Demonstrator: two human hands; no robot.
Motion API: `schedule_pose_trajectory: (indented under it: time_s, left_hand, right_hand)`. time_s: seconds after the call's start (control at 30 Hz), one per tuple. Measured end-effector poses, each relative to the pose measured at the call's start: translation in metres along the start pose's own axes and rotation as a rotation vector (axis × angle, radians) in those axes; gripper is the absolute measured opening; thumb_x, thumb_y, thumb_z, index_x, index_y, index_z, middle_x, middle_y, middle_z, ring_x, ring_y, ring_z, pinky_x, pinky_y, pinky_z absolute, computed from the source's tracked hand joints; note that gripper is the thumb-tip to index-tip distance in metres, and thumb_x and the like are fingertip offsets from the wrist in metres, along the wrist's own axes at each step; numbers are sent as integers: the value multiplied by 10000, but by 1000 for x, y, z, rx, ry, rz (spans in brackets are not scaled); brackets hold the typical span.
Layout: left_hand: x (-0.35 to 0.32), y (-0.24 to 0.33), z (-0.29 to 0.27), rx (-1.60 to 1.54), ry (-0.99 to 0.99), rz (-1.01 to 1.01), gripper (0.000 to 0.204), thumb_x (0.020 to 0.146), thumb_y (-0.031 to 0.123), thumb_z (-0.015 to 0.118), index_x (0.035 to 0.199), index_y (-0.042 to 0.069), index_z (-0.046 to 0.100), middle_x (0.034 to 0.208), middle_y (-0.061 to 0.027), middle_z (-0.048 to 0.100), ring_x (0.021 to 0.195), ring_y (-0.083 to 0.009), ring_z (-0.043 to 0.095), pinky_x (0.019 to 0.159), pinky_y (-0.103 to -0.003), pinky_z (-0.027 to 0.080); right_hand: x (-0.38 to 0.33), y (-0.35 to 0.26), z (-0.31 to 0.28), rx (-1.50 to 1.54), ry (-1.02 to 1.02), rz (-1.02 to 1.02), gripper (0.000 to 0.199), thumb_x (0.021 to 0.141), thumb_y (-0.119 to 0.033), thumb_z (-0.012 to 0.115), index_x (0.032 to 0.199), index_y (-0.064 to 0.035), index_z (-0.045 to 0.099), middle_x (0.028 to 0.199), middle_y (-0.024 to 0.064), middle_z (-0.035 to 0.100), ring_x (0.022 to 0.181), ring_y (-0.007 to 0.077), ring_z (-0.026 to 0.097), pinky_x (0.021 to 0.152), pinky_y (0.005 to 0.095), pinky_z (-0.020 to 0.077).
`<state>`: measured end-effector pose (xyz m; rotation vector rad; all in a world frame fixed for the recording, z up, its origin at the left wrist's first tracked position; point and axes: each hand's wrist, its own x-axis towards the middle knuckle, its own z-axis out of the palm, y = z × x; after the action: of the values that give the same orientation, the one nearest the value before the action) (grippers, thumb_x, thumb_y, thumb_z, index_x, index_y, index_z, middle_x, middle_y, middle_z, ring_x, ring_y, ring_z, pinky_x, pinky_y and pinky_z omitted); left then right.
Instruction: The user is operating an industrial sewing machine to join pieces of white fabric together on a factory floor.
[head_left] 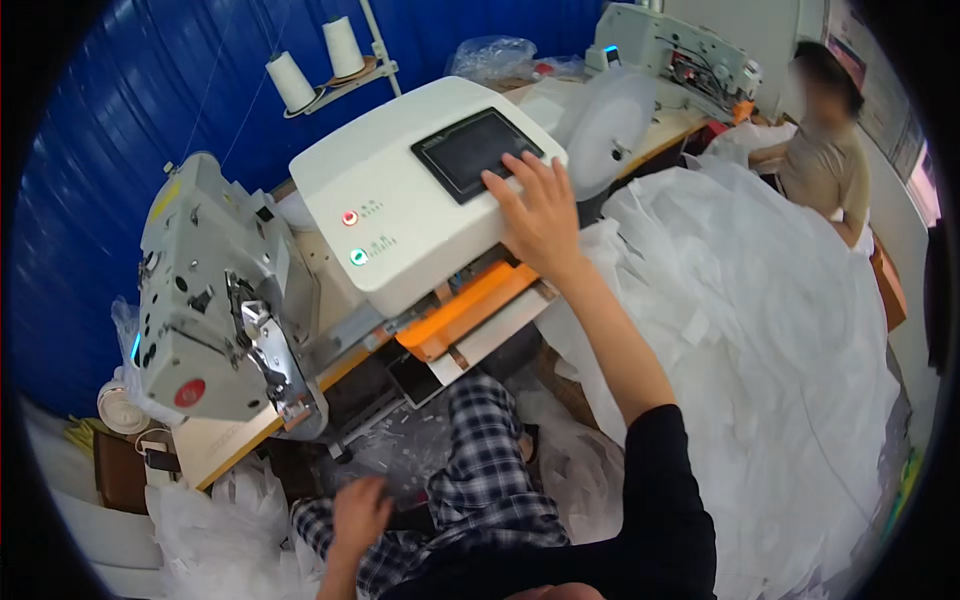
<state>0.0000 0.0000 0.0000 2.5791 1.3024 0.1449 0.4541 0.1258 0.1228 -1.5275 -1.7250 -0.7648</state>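
Our right hand (540,218) at the display (468,150)
Fingers (527,182) spread over its right edge; the white housing (375,170) presents it face-up, presumably for our easy reading. Our left hand (360,515) blurs above our plaid trousers (485,460); we cannot tell its grip.

Left of the control box (395,195) stands a sewing machine (210,300); right, fabric (740,370); behind, apparently, thread cones (344,48).
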Motion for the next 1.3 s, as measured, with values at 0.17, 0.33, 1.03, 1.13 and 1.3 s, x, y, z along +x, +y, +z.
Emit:
schedule_pose_trajectory:
  time_s: [0.17,0.33,1.03,1.13,1.3]
  left_hand:
    - [83,35,1,-192,-192,275,326,777,205,657,1076,85,607,1090,-83,578,959,-271,570,820,-393,447]
    - [154,90,-28,-348,-305,528,315,826,211,631,1107,76,592,1069,-82,586,972,-270,580,838,-395,460]
    - [312,211,-94,-1631,-33,-1173,543,889,171,536,1367,54,306,1295,-118,425,1044,-198,523,825,-330,452]
    - [327,213,-86,-1700,45,-1207,426,877,158,538,1269,65,400,1202,-94,486,998,-187,536,819,-331,448]
    - [336,208,-57,-1684,100,-1204,214,831,123,558,1035,87,502,940,-46,554,888,-171,560,764,-322,450]
  right_hand:
    - [78,6,-26,-175,86,-178,629,611,-83,695,1212,-205,555,1216,85,538,1123,303,517,984,509,361]
    - [251,36,-42,40,-193,-238,432,683,-121,684,1108,-95,610,1130,136,595,1041,260,579,900,367,440]
    - [111,83,30,453,-535,733,253,890,-172,533,1019,33,604,809,157,630,764,214,604,714,277,463]
    - [31,95,72,379,-602,813,228,872,-189,548,954,17,603,780,175,611,710,233,581,678,301,450]
    - [-27,116,97,538,-678,1235,110,738,-51,505,638,-8,494,567,34,454,552,130,388,507,330,327]
